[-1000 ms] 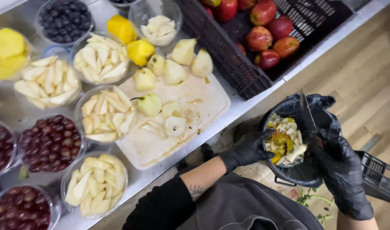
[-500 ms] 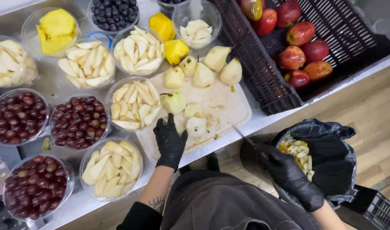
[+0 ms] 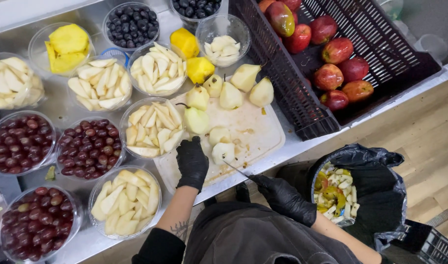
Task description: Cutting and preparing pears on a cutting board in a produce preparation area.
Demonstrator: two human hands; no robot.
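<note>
My left hand [image 3: 192, 163], in a black glove, rests flat on the white cutting board [image 3: 258, 137] just left of two cut pear pieces [image 3: 223, 152]. My right hand [image 3: 282, 198], also gloved in black, grips a thin knife [image 3: 236, 169] whose blade points up-left toward those pieces. Several peeled pears [image 3: 231, 93] stand along the board's far edge, one of them [image 3: 198, 120] close above my left hand.
Clear bowls of pear slices [image 3: 126, 203], red grapes [image 3: 89, 146], blueberries [image 3: 132, 23] and pineapple [image 3: 67, 44] fill the steel counter on the left. A dark crate [image 3: 292, 98] of red mangoes sits to the right. A black-bagged bin of peelings [image 3: 336, 193] stands on the wooden floor.
Both hands came back from the bin to the counter. My left hand settled on the board, and my right hand brought the knife over to the cut pear pieces.
</note>
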